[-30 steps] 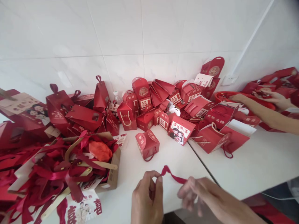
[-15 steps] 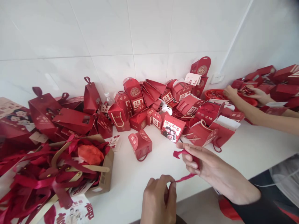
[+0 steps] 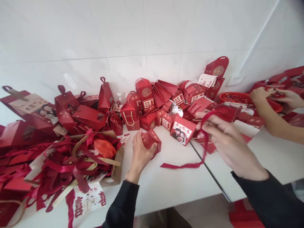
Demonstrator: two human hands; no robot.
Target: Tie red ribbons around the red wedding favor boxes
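Observation:
My left hand (image 3: 140,153) is closed around the near side of a small red gift box (image 3: 152,139) with a rounded lid, which rests on the white table. In my right hand (image 3: 225,139) is a dark red ribbon (image 3: 203,148). The ribbon hangs from the fingers in a curve, and its loose end reaches leftward just above or on the table. Just behind and between the hands, a red box with a printed couple (image 3: 182,129) leans at an angle.
A cardboard box (image 3: 116,172) of ribbons and straps stands at left, beside a printed card (image 3: 90,201). Red gift boxes (image 3: 147,98) are heaped along the tiled wall. At right, another person's hands (image 3: 263,98) work over a red basin (image 3: 225,95).
My left hand has let go of the ribbon and moved up to the small gift box. My right hand has lifted the ribbon up and to the right. The view has shifted left.

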